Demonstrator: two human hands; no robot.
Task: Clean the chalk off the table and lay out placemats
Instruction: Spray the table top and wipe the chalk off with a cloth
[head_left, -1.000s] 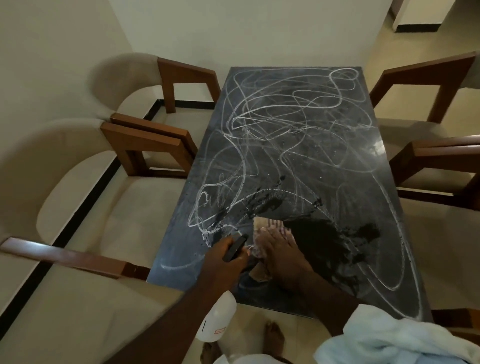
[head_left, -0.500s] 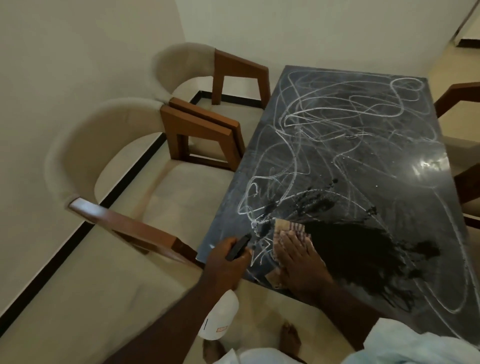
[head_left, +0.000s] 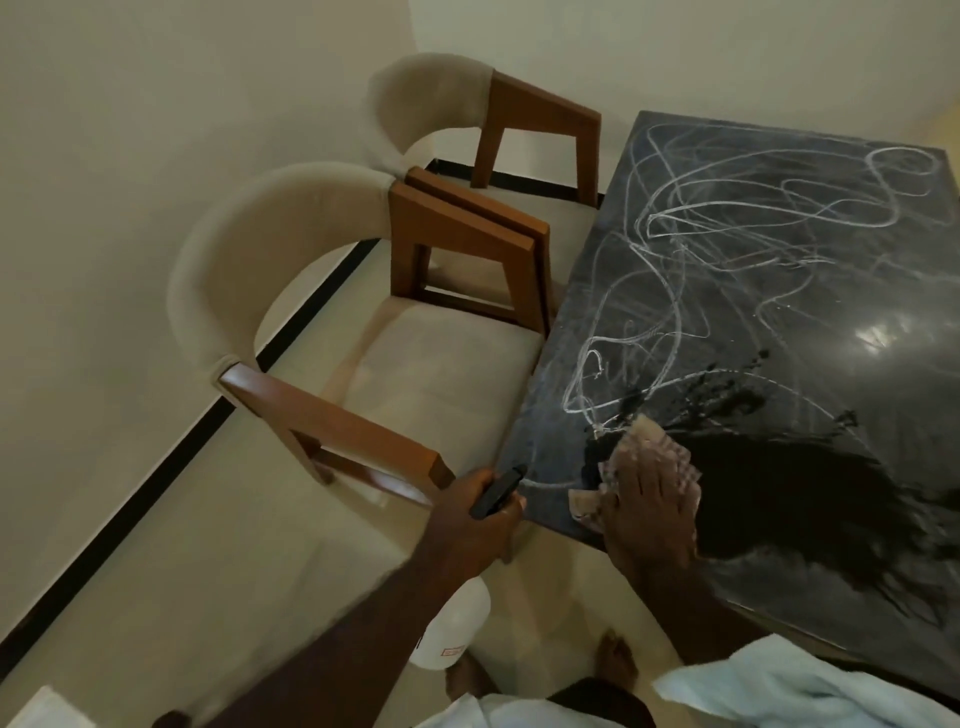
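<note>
A dark stone table (head_left: 831, 291) is covered with white chalk scribbles (head_left: 670, 218). A wet black wiped patch (head_left: 800, 499) spreads across its near part. My right hand (head_left: 649, 509) lies flat with straight fingers on a tan checked cloth (head_left: 644, 441) near the table's near left corner. My left hand (head_left: 478, 514) grips the black trigger head of a white spray bottle (head_left: 452, 634), which hangs below the hand, just off the table's corner.
Two beige upholstered chairs with wooden arms (head_left: 363, 436) (head_left: 524, 119) stand along the table's left side, close to a cream wall with a black skirting line (head_left: 156, 467). My bare feet (head_left: 615, 660) show on the pale floor below.
The view has swung left, so the table now sits at the right. My right hand has pushed the cloth towards the near left corner, widening the wet patch. The left hand keeps the bottle.
</note>
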